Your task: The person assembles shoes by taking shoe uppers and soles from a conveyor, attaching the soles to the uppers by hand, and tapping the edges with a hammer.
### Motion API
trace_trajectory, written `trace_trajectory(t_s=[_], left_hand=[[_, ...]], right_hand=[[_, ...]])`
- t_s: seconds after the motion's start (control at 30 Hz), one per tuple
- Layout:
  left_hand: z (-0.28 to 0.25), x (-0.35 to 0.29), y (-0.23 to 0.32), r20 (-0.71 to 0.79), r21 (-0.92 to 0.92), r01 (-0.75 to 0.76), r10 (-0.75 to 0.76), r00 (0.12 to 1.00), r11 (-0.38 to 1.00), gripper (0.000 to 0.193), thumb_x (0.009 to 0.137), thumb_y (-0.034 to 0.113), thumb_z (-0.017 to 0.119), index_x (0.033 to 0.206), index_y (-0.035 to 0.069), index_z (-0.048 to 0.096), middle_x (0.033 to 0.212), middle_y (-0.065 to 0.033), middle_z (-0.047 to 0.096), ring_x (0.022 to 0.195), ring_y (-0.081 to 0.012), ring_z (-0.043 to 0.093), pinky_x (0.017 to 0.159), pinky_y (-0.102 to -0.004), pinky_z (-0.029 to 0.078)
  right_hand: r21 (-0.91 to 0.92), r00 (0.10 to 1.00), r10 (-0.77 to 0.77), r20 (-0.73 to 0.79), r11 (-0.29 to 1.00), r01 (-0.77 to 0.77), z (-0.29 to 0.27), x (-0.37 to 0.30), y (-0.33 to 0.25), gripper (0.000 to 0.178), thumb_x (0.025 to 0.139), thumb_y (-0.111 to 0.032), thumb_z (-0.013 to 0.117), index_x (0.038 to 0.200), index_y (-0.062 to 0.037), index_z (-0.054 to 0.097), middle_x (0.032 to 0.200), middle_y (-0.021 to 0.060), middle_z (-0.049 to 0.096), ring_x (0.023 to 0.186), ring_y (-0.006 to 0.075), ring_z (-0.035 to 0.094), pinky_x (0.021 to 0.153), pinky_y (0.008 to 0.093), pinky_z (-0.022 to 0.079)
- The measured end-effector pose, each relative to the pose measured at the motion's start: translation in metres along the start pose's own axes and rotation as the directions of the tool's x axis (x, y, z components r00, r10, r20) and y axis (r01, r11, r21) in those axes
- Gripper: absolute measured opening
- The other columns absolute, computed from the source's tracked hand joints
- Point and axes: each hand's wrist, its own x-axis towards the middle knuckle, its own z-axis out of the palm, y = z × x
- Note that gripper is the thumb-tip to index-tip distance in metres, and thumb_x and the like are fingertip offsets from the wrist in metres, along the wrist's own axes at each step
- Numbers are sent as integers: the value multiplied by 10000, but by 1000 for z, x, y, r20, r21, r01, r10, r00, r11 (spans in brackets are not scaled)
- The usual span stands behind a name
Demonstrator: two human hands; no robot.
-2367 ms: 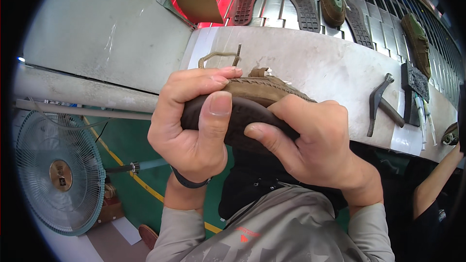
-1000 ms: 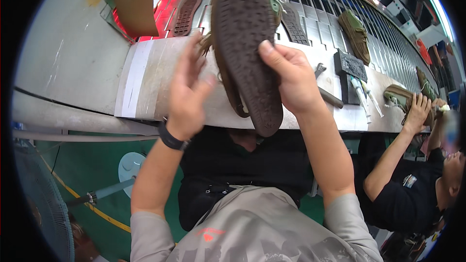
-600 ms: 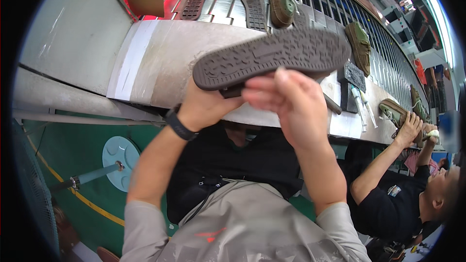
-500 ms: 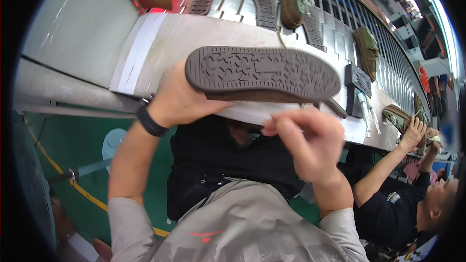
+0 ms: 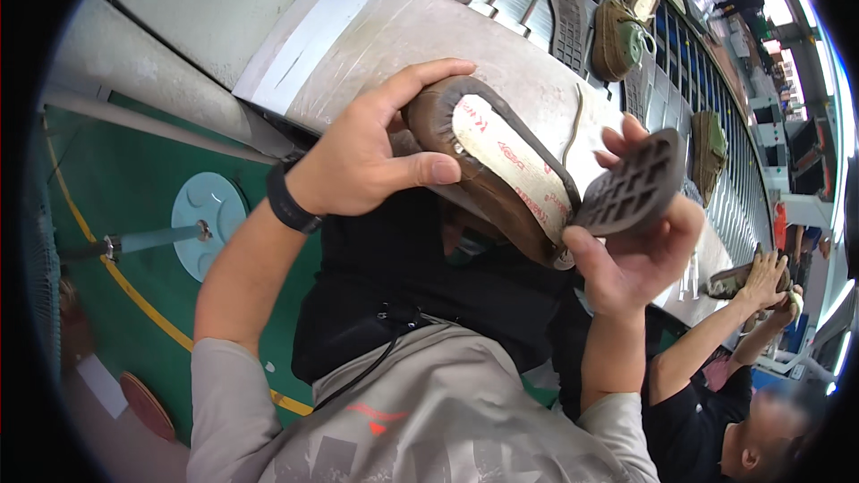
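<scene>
My left hand (image 5: pixel 353 156) is wrapped around one end of a brown shoe upper (image 5: pixel 497 192), its thumb along the near side. The upper lies bottom up, showing a pale insole board (image 5: pixel 506 156) with red marks, ringed by a dark edge. At the shoe's other end, my right hand (image 5: pixel 640 273) grips a dark rubber sole (image 5: pixel 637 181), thumb below and fingers behind. That sole tilts up away from the board, with its side of square hollows in view. Whether sole and upper still join at that end, I cannot tell.
Beyond the pale worktop (image 5: pixel 358 54), loose soles (image 5: pixel 568 22) and green-brown shoes (image 5: pixel 617 40) sit on a slatted metal conveyor. A thin cord (image 5: pixel 575 121) lies on the worktop. To the right, a co-worker's hand (image 5: pixel 763 282) holds another shoe. A blue round stool (image 5: pixel 208 219) stands left.
Earlier the patterned tread faced me in my left hand, with my right hand blurred and apart. Now the sole is lifted in my right hand and the insole board shows. My view has shifted.
</scene>
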Motion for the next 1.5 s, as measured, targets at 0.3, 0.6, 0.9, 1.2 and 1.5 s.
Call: trace_trajectory(t_s=[0.3,0.6,0.9,1.2,1.5], left_hand=[[4,25,22,-56,298,-380,413,909,876,934,891,539,809,1532,-52,475,1423,-181,605,1318,-264,592,1133,-382,462],[10,71,66,245,661,-612,645,724,435,1252,612,914,741,1397,-48,578,1272,-186,636,1155,-321,634,1028,-414,497],[53,92,80,279,709,-646,729,625,282,1100,641,839,816,1290,-32,644,1204,-180,676,1064,-309,640,939,-411,500],[72,103,86,358,715,-678,744,565,171,1014,709,794,813,1260,-43,656,1181,-189,682,1012,-309,635,881,-390,521],[80,100,88,365,725,-672,741,564,154,944,797,767,761,1271,-42,652,1189,-194,680,993,-307,625,892,-398,512]], right_hand=[[-430,921,-158,355,847,311,28,32,-16,682,720,-68,941,1355,-8,697,1419,381,583,1247,472,670,1021,462,568],[-429,950,-272,152,848,312,34,33,-20,741,671,-66,964,1363,-14,703,1447,376,547,1232,460,675,999,471,594],[-523,937,-338,86,785,331,18,22,-25,611,852,-109,862,1391,66,634,1424,372,577,1296,478,631,1049,501,557],[-497,934,-356,-34,817,293,4,15,-25,533,852,-101,876,1343,16,703,1414,401,558,1246,484,663,1022,485,580],[-496,932,-359,-45,818,291,1,12,-28,570,820,-64,890,1352,4,698,1413,398,560,1239,484,665,1010,482,586]])
